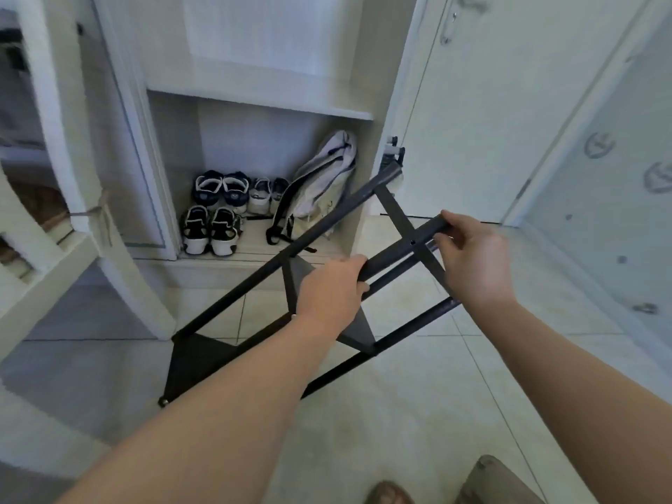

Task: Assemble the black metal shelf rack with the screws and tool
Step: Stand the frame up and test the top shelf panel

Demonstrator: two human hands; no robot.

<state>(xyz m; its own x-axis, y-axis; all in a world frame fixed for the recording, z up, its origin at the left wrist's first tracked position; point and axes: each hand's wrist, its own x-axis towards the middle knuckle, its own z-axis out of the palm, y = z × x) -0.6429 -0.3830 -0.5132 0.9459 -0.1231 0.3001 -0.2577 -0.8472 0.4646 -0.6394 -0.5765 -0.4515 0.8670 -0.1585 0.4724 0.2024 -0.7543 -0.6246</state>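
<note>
The black metal shelf rack [232, 300] stands tilted on the tiled floor in front of an open cupboard. It has long black tubes, flat cross pieces and dark triangular corner plates. My left hand [331, 289] is wrapped around the lower end of one upper tube [403, 247]. My right hand [472, 256] grips the same tube near its far end, fingers curled over the top. A small screw hole shows in the tube between my hands. No screws or tool are in sight.
The white cupboard [262, 100] holds several shoes [222, 209] and a pale bag [323, 183] on its bottom shelf. A white door [472, 103] stands at right, white furniture [54, 220] at left. My foot [391, 494] shows at the bottom edge.
</note>
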